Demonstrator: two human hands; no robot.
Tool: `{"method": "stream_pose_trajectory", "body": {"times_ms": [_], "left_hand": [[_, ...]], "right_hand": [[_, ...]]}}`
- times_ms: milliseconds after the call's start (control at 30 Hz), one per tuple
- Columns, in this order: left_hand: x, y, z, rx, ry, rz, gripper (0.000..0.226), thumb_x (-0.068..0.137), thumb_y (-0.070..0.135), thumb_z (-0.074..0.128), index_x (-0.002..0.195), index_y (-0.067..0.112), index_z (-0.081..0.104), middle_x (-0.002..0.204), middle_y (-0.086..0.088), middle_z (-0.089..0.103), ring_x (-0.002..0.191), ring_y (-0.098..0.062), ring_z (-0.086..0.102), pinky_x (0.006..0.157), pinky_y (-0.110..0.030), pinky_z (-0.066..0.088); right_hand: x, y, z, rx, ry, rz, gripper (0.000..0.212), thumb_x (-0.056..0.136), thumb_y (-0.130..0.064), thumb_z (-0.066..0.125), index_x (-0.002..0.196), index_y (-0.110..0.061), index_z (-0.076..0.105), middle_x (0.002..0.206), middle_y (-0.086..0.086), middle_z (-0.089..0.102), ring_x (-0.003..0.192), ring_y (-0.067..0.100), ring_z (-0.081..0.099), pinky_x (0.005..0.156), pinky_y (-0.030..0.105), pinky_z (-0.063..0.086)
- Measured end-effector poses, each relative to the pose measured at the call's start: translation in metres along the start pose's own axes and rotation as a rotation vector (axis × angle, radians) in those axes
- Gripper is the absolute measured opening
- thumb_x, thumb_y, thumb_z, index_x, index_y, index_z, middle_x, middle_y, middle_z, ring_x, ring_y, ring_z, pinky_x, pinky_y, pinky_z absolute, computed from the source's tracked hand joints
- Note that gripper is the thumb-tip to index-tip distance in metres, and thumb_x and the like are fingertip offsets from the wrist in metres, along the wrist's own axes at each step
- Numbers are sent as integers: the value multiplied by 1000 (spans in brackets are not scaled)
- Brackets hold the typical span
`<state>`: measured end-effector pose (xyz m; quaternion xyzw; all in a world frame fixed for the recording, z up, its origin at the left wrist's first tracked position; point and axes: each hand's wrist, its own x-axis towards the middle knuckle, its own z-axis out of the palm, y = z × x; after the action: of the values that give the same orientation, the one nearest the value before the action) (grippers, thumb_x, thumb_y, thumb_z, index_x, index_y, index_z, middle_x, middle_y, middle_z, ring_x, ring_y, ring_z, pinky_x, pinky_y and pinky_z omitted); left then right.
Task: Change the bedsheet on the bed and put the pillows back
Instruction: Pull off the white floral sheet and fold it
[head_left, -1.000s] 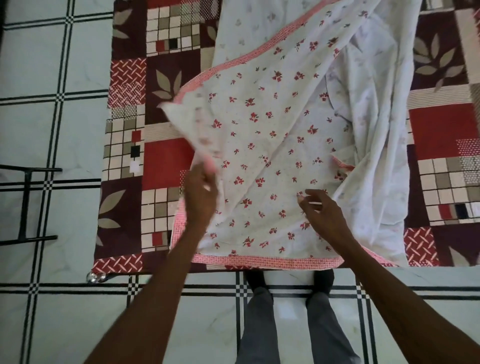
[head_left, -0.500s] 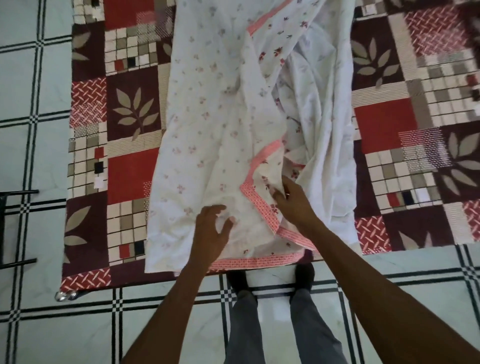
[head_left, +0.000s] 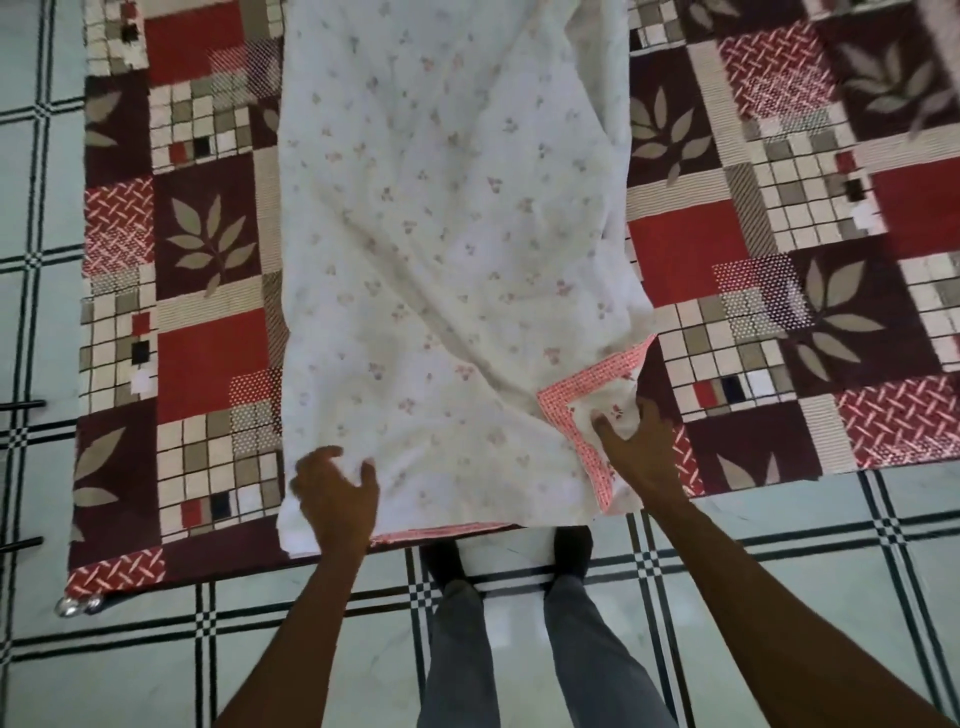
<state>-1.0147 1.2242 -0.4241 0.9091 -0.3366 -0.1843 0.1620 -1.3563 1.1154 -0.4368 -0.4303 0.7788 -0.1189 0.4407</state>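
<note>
A white floral bedsheet (head_left: 447, 249) with a red checked border lies folded in a long strip down the middle of the bed, pale underside up. Under it the bed wears a red, maroon and beige patchwork cover (head_left: 208, 358). My left hand (head_left: 335, 499) grips the sheet's near left corner at the bed's front edge, fingers curled into the cloth. My right hand (head_left: 636, 447) pinches the near right corner, where the red border (head_left: 576, 410) is turned over. No pillows are in view.
I stand at the foot of the bed on a pale tiled floor (head_left: 130, 675) with black grid lines; my legs (head_left: 519, 649) touch the bed edge. A metal bed leg cap (head_left: 78, 605) shows at the front left corner. Black bars (head_left: 21, 405) stick in at far left.
The sheet has been folded over from the left into a narrower strip, printed side now hidden. Both hands have moved apart to its near corners, and the view has shifted right.
</note>
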Motion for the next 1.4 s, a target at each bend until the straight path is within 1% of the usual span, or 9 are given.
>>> {"method": "stream_pose_trajectory", "body": {"times_ms": [100, 233, 433, 600, 800, 933, 1033, 1167, 1400], "left_hand": [[20, -19, -15, 17, -32, -279, 81, 85, 35, 82, 143, -4, 42, 148, -29, 39, 141, -47, 33, 114, -59, 31], [39, -52, -23, -63, -142, -463, 104, 85, 45, 80, 155, -7, 23, 158, -30, 31, 146, -45, 31, 118, -55, 31], [27, -42, -32, -505, -180, -524, 52, 87, 22, 82, 130, 0, 64, 122, -15, 68, 109, -31, 65, 93, -40, 52], [7, -17, -30, -749, -1, -569, 41, 93, 16, 74, 131, 7, 63, 121, -11, 69, 114, -33, 67, 95, -45, 56], [-35, 70, -19, -429, 128, -2, 45, 103, 8, 57, 147, 4, 51, 145, -18, 56, 134, -25, 51, 113, -37, 40], [-117, 170, 33, -336, -547, 523, 59, 95, -10, 55, 147, 17, 53, 146, -6, 57, 128, -19, 58, 107, -24, 47], [-129, 187, 69, -45, -679, 660, 59, 95, -1, 59, 149, 20, 51, 154, -5, 50, 130, -31, 58, 109, -42, 48], [-131, 179, 85, 194, -583, 812, 67, 95, 16, 68, 155, 29, 41, 154, -3, 50, 121, -30, 64, 98, -42, 54], [-145, 168, 89, 71, -465, 786, 77, 91, 20, 78, 157, 27, 39, 152, -1, 54, 114, -24, 70, 99, -36, 56]], "right_hand": [[9, -5, 1, -37, -64, -24, 84, 84, -44, 79, 146, -3, 40, 138, 19, 53, 125, 39, 56, 103, 54, 49], [2, -14, 5, -228, 230, -374, 87, 82, -34, 81, 151, -11, 34, 140, 20, 43, 127, 39, 46, 100, 50, 45], [0, -16, 20, -581, -154, -423, 81, 85, -35, 77, 156, -24, 37, 159, 14, 26, 137, 44, 37, 102, 60, 46], [-5, -37, 24, -301, -160, -377, 71, 90, -26, 75, 153, -13, 44, 155, 19, 39, 141, 39, 39, 115, 49, 35], [-23, -52, 9, 68, -288, -188, 74, 98, -65, 49, 158, -25, 34, 159, 5, 44, 145, 26, 43, 119, 49, 33], [-19, -47, -17, 534, -411, 55, 65, 99, -74, 27, 136, -29, 57, 140, 1, 61, 130, 22, 56, 103, 50, 48], [-5, -41, -41, 578, -412, 183, 66, 99, -72, 30, 132, -24, 61, 124, 4, 69, 113, 24, 65, 89, 44, 54], [4, -29, -45, 287, -408, 35, 49, 96, -52, 65, 134, -22, 60, 124, 5, 70, 107, 24, 70, 94, 52, 58], [10, -47, -29, 127, -261, -215, 43, 99, -27, 66, 138, -11, 57, 121, 0, 66, 109, 21, 63, 95, 37, 53]]}}
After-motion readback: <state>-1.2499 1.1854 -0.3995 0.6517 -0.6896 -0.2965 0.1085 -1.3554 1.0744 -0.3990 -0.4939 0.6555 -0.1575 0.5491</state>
